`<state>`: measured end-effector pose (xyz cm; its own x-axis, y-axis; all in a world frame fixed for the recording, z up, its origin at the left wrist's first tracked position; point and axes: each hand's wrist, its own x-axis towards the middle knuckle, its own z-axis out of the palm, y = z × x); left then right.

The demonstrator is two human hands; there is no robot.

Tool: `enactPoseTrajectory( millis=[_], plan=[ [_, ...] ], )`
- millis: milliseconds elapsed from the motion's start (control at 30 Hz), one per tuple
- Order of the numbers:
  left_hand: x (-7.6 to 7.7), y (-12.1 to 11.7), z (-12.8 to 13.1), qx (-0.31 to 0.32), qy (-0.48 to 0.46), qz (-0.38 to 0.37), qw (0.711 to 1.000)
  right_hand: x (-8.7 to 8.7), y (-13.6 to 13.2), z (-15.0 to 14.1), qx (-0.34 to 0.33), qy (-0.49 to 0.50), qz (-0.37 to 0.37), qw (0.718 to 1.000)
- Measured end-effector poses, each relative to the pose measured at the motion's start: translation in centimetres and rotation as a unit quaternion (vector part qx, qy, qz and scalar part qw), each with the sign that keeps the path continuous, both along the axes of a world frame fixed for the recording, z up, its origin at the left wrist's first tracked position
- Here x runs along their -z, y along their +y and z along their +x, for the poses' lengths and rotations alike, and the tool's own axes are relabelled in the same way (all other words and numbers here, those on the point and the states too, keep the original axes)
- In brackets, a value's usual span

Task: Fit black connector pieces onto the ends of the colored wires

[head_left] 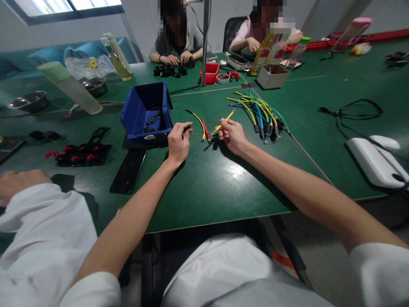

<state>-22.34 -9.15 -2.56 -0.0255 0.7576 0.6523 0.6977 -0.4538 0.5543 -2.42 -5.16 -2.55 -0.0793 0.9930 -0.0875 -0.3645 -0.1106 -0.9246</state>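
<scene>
My right hand (233, 135) is closed in a pinch on a short yellow cable (229, 115), which slants up to the right; a metal end shows below the fingers. My left hand (179, 143) is curled beside the blue bin (147, 135), thumb and forefinger close around something small and dark that I cannot make out. Between the hands, a yellow cable with a ring terminal (202, 126) and a red cable (205, 129) lie on the green table (204, 183). Right of my right hand lies a bundle of yellow, blue and green cables (260, 113) with black-sleeved ends.
Black pieces lie inside the blue bin. A black phone (129, 170) and a black tray with red parts (84, 154) are on the left, near a neighbour's white sleeve (51, 238). A metal post (206, 42) and two people are across the table; a white device (377, 160) sits right.
</scene>
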Motion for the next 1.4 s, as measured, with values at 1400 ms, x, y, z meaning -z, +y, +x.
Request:
enactPoseTrajectory(
  millis=[1400],
  plan=[
    [0.9, 0.8, 0.0, 0.048, -0.082, -0.108, 0.990, 0.8, -0.3, -0.5, 0.055, 0.035, 0.077, 0.995]
  ],
)
